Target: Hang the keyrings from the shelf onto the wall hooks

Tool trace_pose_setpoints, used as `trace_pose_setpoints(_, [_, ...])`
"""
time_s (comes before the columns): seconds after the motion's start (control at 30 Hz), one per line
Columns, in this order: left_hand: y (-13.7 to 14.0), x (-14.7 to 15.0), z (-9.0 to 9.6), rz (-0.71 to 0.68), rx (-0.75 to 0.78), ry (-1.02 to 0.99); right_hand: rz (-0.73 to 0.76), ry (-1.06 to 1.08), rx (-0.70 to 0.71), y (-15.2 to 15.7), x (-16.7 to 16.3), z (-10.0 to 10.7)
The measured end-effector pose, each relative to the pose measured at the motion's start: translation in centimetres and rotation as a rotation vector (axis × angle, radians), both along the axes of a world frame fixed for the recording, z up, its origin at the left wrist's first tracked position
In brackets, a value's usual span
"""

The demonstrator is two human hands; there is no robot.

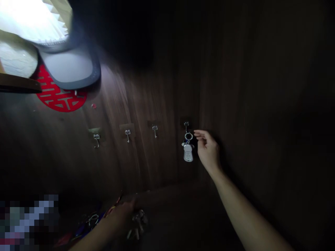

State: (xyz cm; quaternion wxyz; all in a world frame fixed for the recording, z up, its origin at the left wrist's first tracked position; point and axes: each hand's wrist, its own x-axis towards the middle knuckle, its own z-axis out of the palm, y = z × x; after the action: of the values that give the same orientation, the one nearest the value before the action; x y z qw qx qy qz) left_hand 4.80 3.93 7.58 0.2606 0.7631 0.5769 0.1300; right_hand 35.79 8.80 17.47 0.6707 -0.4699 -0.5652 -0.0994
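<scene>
On the wood-grain wall hangs a key ring [188,136] with a pale, figure-shaped fob [188,153], at the rightmost metal hook [186,124]. Just right of the ring is my right hand [208,150], its fingers stretched out and apart, nothing in them. Low in the view, my left hand [123,214] lies in deep shadow over the dark surface. A bunch of keys [140,223] shows right beside it; whether the fingers grip the keys is hidden by the dark. Another metal ring [93,219] and coloured straps lie left of that hand.
Three more hooks, a left one [96,139], a middle one [127,135] and a right one [155,130], carry nothing. A bright lamp [34,21], a grey rounded object [70,66] and a red cut-out decoration [65,101] occupy the upper left.
</scene>
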Motion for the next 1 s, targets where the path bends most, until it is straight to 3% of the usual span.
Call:
trace_pose_setpoints(0.07, [0.6, 1.0, 2.3, -0.024, 0.092, 0.135, 0.015, 0.056, -0.058, 0.8, 0.8, -1.2])
trace_pose_setpoints(0.17, [2.2, 5.0, 5.8, -0.109, 0.178, 0.076, 0.068, 0.140, -0.172, 2.3, 1.2, -2.4])
trace_pose_setpoints(0.27, [4.3, 10.7, 8.4, -0.268, 0.323, -0.394, 0.081, 0.195, -0.265, 3.3, 1.4, -2.6])
trace_pose_setpoints(0.37, [6.6, 16.3, 10.1, -0.195, 0.270, -0.749, 0.109, 0.188, -0.339, 3.5, 1.7, -2.2])
trace_pose_setpoints(0.4, [7.2, 17.8, 10.5, -0.127, 0.211, -0.853, 0.117, 0.178, -0.355, 3.4, 1.9, -2.1])
trace_pose_setpoints(0.57, [8.7, 22.3, 10.6, -0.099, 0.088, -0.965, 0.107, 0.122, -0.383, 2.3, 2.6, -1.3])
trace_pose_setpoints(0.83, [8.6, 23.0, 10.4, -0.132, -0.190, -1.180, -0.132, -0.345, -0.515, -1.2, 2.8, 0.9])
trace_pose_setpoints(1.0, [9.3, 23.2, 10.4, -0.114, -0.253, -1.238, -0.159, -0.368, -0.532, -1.3, 3.2, 3.8])
